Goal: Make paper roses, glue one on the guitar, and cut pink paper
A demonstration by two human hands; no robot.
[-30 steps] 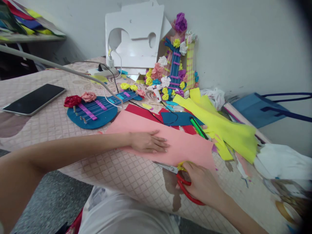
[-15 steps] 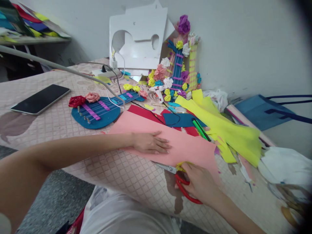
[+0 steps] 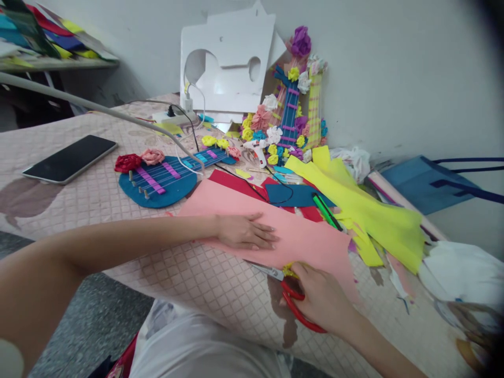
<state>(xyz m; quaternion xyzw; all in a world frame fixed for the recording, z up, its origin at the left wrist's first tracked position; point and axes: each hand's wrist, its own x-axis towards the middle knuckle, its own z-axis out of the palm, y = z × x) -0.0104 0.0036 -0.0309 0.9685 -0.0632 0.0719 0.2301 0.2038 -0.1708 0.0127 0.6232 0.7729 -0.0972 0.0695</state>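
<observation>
Flat on a pink sheet [image 3: 307,236] rests my left hand [image 3: 246,231], its fingers stretched out. My right hand [image 3: 321,294] is closed around the handles of a pair of scissors [image 3: 297,304], red with some yellow. The metal blades point left along the sheet's near edge; part of them lies under or against that edge, and I cannot tell how far apart they are. Behind the sheet lie red pieces [image 3: 232,184], a blue strip [image 3: 289,195] and a green cutter-like tool [image 3: 326,211].
Left of the sheet lies a blue toy guitar [image 3: 161,181] with paper flowers. A phone [image 3: 71,157] sits farther left. A white glue gun [image 3: 258,152] with a black cord stands behind. Yellow sheets [image 3: 362,205] and a white bag [image 3: 464,273] lie to the right.
The view has shifted slightly, so the objects appear a little farther right. Both hands keep their places on the sheet and the scissors, with almost no motion.
</observation>
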